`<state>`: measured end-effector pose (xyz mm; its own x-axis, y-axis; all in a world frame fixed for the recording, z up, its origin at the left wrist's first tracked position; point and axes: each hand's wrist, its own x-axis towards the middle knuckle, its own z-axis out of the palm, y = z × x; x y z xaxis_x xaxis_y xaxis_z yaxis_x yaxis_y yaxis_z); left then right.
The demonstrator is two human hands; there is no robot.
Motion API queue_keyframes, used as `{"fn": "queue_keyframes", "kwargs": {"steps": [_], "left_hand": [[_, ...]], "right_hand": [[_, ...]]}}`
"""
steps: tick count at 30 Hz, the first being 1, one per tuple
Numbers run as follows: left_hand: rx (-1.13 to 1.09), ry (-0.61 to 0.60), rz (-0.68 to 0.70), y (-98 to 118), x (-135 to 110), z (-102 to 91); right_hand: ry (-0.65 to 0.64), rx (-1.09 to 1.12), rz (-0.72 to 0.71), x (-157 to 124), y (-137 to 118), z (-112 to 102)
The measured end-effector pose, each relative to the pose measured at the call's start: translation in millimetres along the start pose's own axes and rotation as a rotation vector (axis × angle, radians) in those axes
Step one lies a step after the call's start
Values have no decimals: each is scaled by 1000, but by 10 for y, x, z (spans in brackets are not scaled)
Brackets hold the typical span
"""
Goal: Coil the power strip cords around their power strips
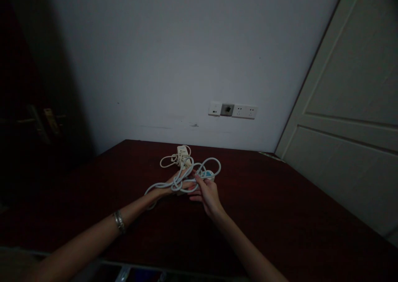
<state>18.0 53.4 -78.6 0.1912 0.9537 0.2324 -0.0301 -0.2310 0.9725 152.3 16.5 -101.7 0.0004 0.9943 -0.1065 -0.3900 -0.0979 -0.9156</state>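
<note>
A tangled white cable (212, 159) loops above the dark table. My right hand (210, 195) pinches a strand of it between thumb and fingers. My left hand (186, 185) reaches in from the left, closed around part of the bundle, with loops draped over its back and wrist. Its fingers are partly hidden by the cable and my right hand. A round white and blue piece (209, 174) shows just behind my right hand; I cannot tell what it is. Right behind my hands lies a white power strip (182, 150) with its own cord wound around it.
The dark red wooden table (264, 207) meets a pale wall at the back. Wall sockets (244, 111) sit above its far edge. A light panelled door (345, 120) stands along the right. At the left is a dark door with a handle (52, 121).
</note>
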Motion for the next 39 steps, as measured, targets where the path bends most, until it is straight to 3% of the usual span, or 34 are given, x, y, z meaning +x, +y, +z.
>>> {"fn": "queue_keyframes", "kwargs": {"steps": [6, 14, 17, 19, 23, 26, 27, 28, 29, 32, 33, 34, 36, 39], "left_hand": [[223, -264, 134, -33, -58, 46], [362, -362, 181, -205, -51, 6], [568, -312, 194, -193, -141, -19], [781, -345, 163, -172, -260, -39], [1225, -397, 23, -24, -624, -8], [1523, -378, -90, 289, -839, 92], [1541, -449, -78, 425, -856, 123], [1524, -466, -53, 563, -836, 147], [1495, -404, 7, 691, -775, 159], [1448, -14, 110, 909, -396, 127], [1394, 40, 137, 911, -235, 104], [1316, -2, 115, 884, -76, 82], [1062, -260, 4, 778, 190, 53], [766, -477, -94, 642, 385, 53]], "right_hand": [[19, -52, -31, 146, 14, -80], [45, -114, -83, 224, 53, -141], [51, -103, -82, 207, 39, -131], [69, -89, -90, 207, 28, -123], [98, -83, -100, 234, 17, -112], [101, -79, -74, 253, 20, -113], [94, -77, -71, 256, 20, -114], [86, -75, -72, 257, 21, -115], [79, -75, -75, 256, 20, -116], [40, -90, -86, 249, 15, -114], [29, -102, -95, 248, 13, -111], [26, -115, -108, 250, 10, -108], [35, -143, -143, 259, 2, -100], [43, -207, -169, 291, -24, -87]]}}
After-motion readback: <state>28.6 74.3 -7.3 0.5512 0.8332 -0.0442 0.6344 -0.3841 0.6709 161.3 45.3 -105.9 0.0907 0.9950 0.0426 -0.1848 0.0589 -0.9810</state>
